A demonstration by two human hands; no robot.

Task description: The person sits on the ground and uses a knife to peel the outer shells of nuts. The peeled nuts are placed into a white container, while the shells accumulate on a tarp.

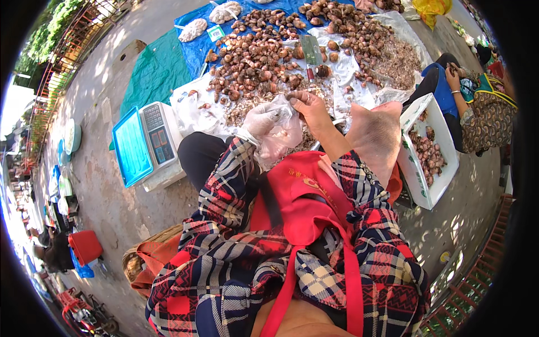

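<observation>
My left hand (260,122), in a whitish glove, is closed on a thin clear plastic bag (281,141) above my lap. The bare right hand (309,107) pinches the upper right edge of the same bag between thumb and fingers. Pale pinkish contents show faintly through the plastic; I cannot tell what they are. Just beyond my hands lies a heap of brown taro corms (252,63) on plastic sheeting. A cleaver (310,52) with a red handle rests on the heap, its handle towards me.
A digital scale (158,130) with a blue tray stands at left. At right are a white foam box (448,168) of small corms and a seated person (484,101). Bags of peeled pieces (193,30) lie on a blue tarp. A wicker basket (131,263) sits at lower left.
</observation>
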